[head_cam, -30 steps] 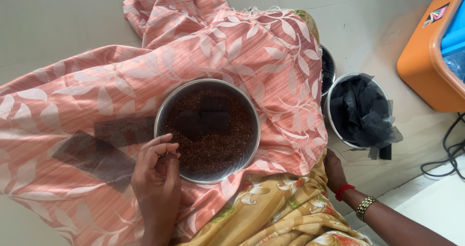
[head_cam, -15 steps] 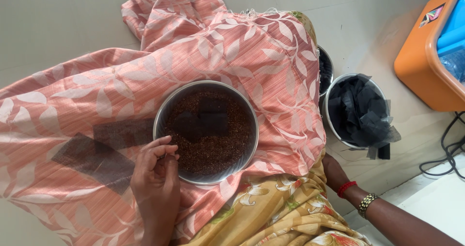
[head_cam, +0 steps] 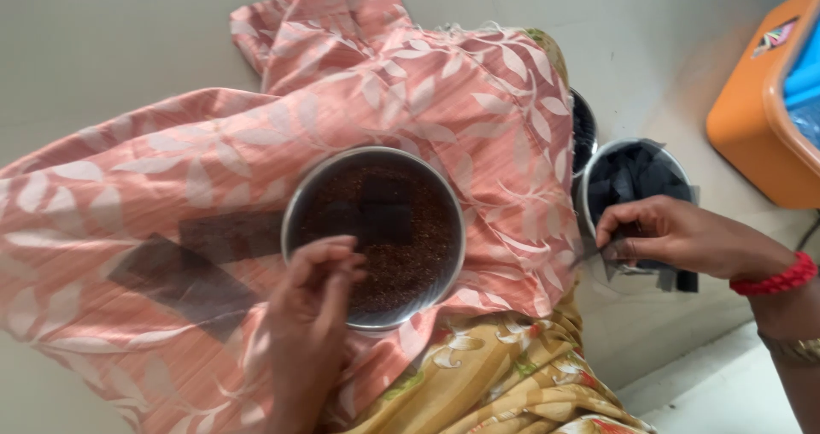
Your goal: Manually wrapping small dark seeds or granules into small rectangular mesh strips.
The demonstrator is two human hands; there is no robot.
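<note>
At the steel pot (head_cam: 634, 171), right hand (head_cam: 675, 237) grip pinches a dark sheet (head_cam: 613, 255); left hand (head_cam: 312, 314) loosely curled.

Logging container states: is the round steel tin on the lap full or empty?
Filled, roughly to the rim: steel tin holds reddish-brown grains across its whole mouth.

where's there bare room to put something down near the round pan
Bare floor lies beyond the pink leaf cloth, and between dark-strip container and orange box. Crowded between pan and container, where right hand pinches a strip.
</note>
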